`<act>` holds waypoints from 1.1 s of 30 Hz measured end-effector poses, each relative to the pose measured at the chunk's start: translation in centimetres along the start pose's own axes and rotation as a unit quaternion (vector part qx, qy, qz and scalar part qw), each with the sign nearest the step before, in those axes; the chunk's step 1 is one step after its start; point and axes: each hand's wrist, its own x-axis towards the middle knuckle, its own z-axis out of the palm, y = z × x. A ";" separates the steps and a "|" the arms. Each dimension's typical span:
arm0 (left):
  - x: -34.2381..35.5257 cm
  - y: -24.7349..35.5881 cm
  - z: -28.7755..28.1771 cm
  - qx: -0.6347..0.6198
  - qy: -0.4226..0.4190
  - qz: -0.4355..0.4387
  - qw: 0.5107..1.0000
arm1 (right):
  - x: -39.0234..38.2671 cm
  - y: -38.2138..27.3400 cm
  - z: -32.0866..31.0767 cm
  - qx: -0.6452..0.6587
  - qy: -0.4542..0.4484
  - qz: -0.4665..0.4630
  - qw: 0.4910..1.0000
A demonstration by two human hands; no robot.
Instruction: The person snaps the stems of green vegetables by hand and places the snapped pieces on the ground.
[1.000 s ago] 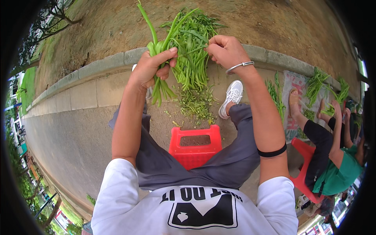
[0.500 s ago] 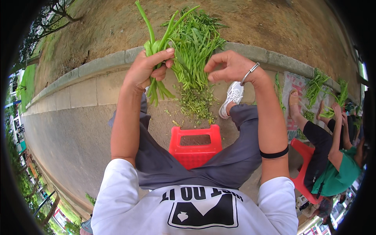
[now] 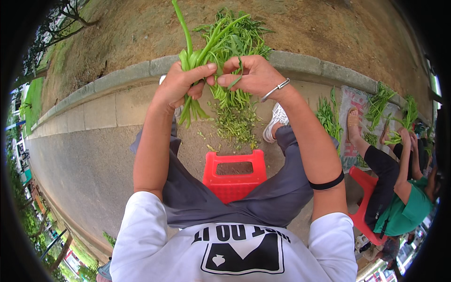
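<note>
Above the near edge of the kerb (image 3: 122, 79), as the view shows it, the left hand (image 3: 182, 85) holds a bunch of green stems (image 3: 191, 58), and this bunch, I think, can become loose: its stems are of uneven length, so if the grip weakens, some may slide down among the short green trimmings (image 3: 234, 128) on the pavement (image 3: 101, 115). It is also possible that the right hand (image 3: 253, 77), if it pulls too hard, snaps a stem. The left fingers are wrapped around the bunch, with the thumb across it; long stems rise above the fist and other ends hang below. The right thumb and forefinger are just beside the bunch, near the left thumb, and a thin leaf (image 3: 239, 74) crosses by them; whether they pinch it, I cannot tell. Beneath, a pile of leafy greens (image 3: 242, 42) lies across the kerb onto the soil (image 3: 131, 37).
</note>
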 end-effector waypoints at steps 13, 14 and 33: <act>-0.8 1.1 -1.9 -0.076 0.006 0.067 0.995 | -0.9 -1.3 -6.0 -0.049 0.138 -0.015 0.989; -0.9 1.2 -2.0 -0.086 0.008 0.071 0.994 | -1.0 -1.2 -6.3 -0.096 0.148 -0.001 0.984; 1.1 0.9 -5.6 -0.430 -0.177 0.102 0.879 | -0.2 1.6 -5.2 -0.322 0.143 -0.015 0.936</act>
